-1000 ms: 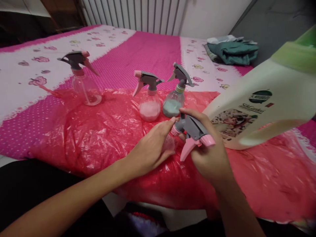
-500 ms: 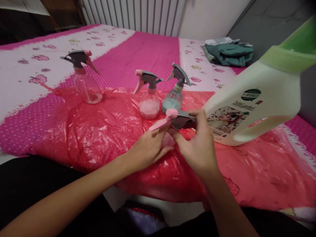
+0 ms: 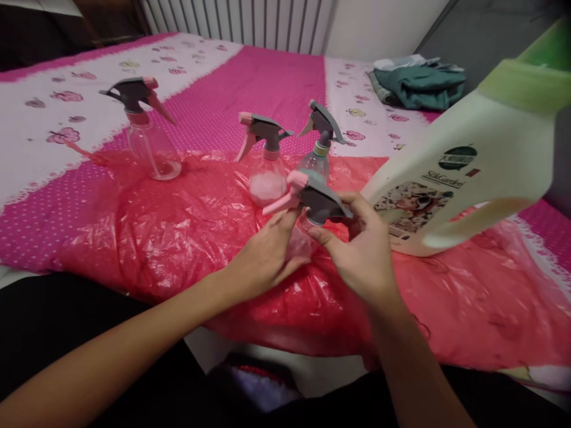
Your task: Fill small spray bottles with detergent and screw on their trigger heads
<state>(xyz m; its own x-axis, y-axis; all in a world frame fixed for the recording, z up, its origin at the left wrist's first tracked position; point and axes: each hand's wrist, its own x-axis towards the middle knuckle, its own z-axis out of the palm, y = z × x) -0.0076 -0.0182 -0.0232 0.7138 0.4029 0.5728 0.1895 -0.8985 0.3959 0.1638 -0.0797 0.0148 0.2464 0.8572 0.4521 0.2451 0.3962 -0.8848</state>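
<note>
Between both hands is a pink spray bottle (image 3: 319, 202) with a grey and pink trigger head and pinkish contents. My left hand (image 3: 265, 252) wraps round its body from the left. At its collar and under the rear of the spray head, my right hand (image 3: 366, 249) grips with thumb and fingers. Just beyond stand a pink spray bottle (image 3: 267, 181) with pale contents and a green-tinted spray bottle (image 3: 316, 160), the latter partly covered by the held one. A big white detergent jug (image 3: 437, 184) with a green cap rises right of my right hand.
Farther left stands a clear spray bottle (image 3: 154, 151) with a little liquid at its bottom. Crinkled red plastic sheeting (image 3: 156, 238) lies under the bottles on the pink patterned bed (image 3: 281, 89). Folded clothes (image 3: 414, 83) lie at the back right, near a grey headboard.
The held spray bottle has risen slightly and its head has turned, its rear now tipping down to the right. Both hands keep hold of it. The whole view has shifted a little.
</note>
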